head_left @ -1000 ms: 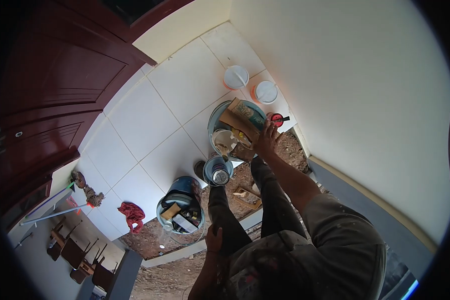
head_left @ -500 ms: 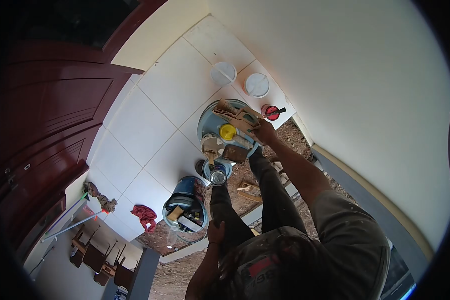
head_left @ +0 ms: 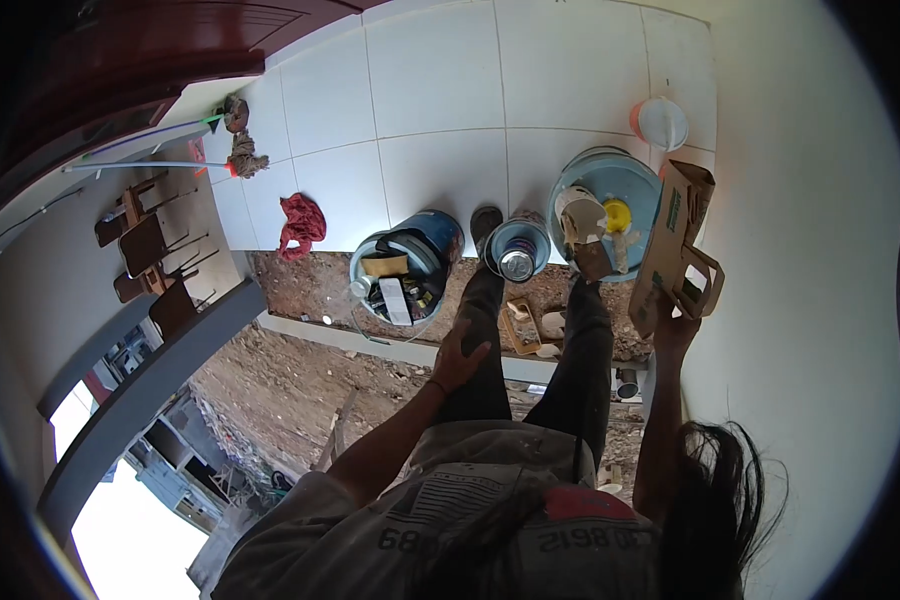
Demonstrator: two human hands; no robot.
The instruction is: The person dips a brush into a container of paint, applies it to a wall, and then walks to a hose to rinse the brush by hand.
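Note:
A folded brown cardboard piece [head_left: 660, 245] with a cut opening is held upright by my right hand [head_left: 676, 328] at its lower edge, right of the round blue-grey lid [head_left: 630, 180]. On that lid are a yellow lid [head_left: 617, 215], a cream-coloured container [head_left: 580, 213] and a brown block [head_left: 592, 262]. Near my left thigh, my left hand [head_left: 458, 360] has its fingers apart and holds nothing. Beyond it, a metal can [head_left: 517, 264] stands in a small blue bucket [head_left: 540, 240].
A blue bucket [head_left: 440, 228] full of tools and bottles is left of my feet. Farther left are a red cloth [head_left: 301, 222], mop heads [head_left: 245, 158] and stacked chairs [head_left: 142, 247]. A white-lidded tub [head_left: 662, 124] stands at the upper right, beside the wall.
The view has swung left and my body has turned. The cardboard has moved off the blue-grey lid to its right side, still in my right hand. My left hand's fingers now show spread.

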